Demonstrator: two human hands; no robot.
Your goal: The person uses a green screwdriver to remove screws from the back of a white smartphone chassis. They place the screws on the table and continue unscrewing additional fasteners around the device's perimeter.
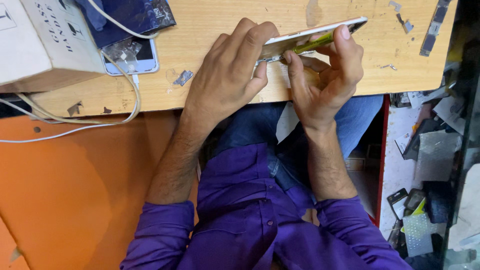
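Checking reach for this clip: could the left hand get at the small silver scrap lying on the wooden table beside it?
Probably yes: the silver scrap lies uncovered just beside the left hand, though that hand now grips the phone.

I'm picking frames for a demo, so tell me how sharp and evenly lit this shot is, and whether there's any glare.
Head view: the left hand, right hand and phone are sharp under soft, even light with faint shadows; a mild sheen runs along the phone's edge, no strong glare; the cluttered shelf at right is darker and slightly soft; the box at top left looks stretched by the wide lens.
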